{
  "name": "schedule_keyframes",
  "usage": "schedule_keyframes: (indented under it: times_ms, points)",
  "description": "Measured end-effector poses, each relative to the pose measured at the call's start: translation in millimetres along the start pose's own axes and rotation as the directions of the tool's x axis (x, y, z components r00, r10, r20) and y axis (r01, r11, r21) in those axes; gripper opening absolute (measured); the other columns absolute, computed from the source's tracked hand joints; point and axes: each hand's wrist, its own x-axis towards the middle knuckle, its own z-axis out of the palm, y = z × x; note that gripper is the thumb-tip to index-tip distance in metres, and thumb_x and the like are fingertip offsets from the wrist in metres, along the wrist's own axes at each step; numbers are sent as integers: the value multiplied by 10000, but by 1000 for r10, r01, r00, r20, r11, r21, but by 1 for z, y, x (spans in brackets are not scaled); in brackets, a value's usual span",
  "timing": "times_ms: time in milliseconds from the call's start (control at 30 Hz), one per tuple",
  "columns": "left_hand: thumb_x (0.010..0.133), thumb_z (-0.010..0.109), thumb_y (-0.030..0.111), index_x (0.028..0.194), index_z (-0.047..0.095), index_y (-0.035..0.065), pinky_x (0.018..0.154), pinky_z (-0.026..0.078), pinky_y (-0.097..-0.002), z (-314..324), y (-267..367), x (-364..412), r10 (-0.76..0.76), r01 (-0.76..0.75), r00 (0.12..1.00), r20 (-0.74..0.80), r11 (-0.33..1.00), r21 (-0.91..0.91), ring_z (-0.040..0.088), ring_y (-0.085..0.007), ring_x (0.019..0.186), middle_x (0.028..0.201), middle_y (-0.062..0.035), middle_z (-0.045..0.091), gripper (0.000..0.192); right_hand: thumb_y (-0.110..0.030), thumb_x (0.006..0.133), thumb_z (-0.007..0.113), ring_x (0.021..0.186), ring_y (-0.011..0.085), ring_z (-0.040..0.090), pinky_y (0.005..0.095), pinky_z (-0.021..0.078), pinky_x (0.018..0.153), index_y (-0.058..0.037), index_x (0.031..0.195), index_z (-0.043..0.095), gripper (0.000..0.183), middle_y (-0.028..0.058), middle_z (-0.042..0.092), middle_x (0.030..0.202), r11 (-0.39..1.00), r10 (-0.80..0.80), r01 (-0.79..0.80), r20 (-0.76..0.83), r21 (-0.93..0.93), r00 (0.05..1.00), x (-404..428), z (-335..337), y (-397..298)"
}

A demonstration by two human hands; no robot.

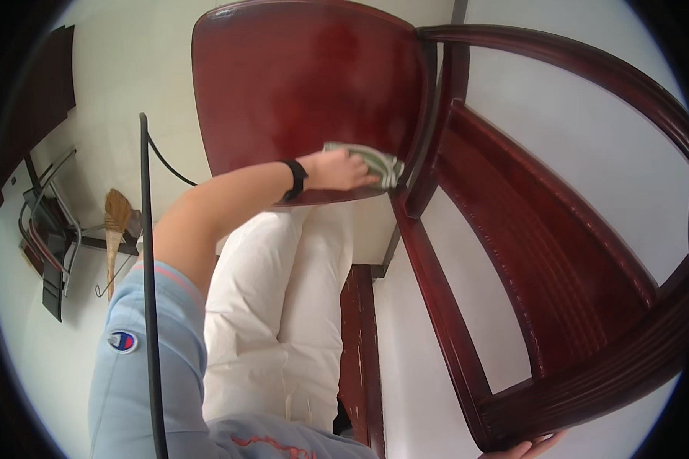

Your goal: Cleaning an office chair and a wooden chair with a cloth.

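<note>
A dark red lacquered wooden chair [298,86] stands before me, its seat at the top of the view and its slatted back [528,229] along the right. My left hand [339,170], with a black band on the wrist, presses a folded green-and-white cloth [382,166] onto the seat near its rear corner. At the bottom right, my right hand [522,450] holds the end of the chair's grooved top rail [585,384]; only some of its fingers show.
A black cord [149,287] hangs down the left side, in front of my left arm. Beyond it are a straw broom [115,229], a metal-framed folding chair [51,229] and a dark panel-like piece of furniture [37,109]. A white wall [413,344] lies behind the chair back.
</note>
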Motion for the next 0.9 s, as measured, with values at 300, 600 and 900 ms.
schedule_keyframes:
  times_ms: [300, 600, 900]
  points:
    - [764, 554, 331, 1280, 392, 142, 863, 337, -258, -34, -144, 38, -295, 362, 913, -281, 904, 228, 410, -109, 985, 965, 24, 451, 572, -442, 842, 401, 1136, 369, 398, 450, 436, 860, 59, 1330, 150, 743, 283, 267, 1306, 997, 4, -2, 26, -73, 1000, 0, -2, 0]
    - [757, 513, 177, 1220, 424, 43, 932, 336, -357, -69, -179, -5, -536, 585, 771, -343, 810, 48, 393, -250, 1129, 1211, -103, 416, 490, -424, 852, 383, 1175, 370, 365, 453, 390, 918, 89, 1318, 152, 730, 295, 249, 1316, 999, 28, -28, -17, -18, 999, 0, 3, -2]
    - [778, 528, 156, 1314, 329, 187, 1007, 258, -356, -49, -149, -15, -638, 665, 668, -383, 743, -79, 315, -189, 1239, 1333, -13, 355, 573, -439, 878, 301, 1181, 371, 356, 457, 367, 929, 97, 1313, 165, 704, 299, 251, 1315, 993, -26, 28, 16, -112, 1000, 3, 1, -7]
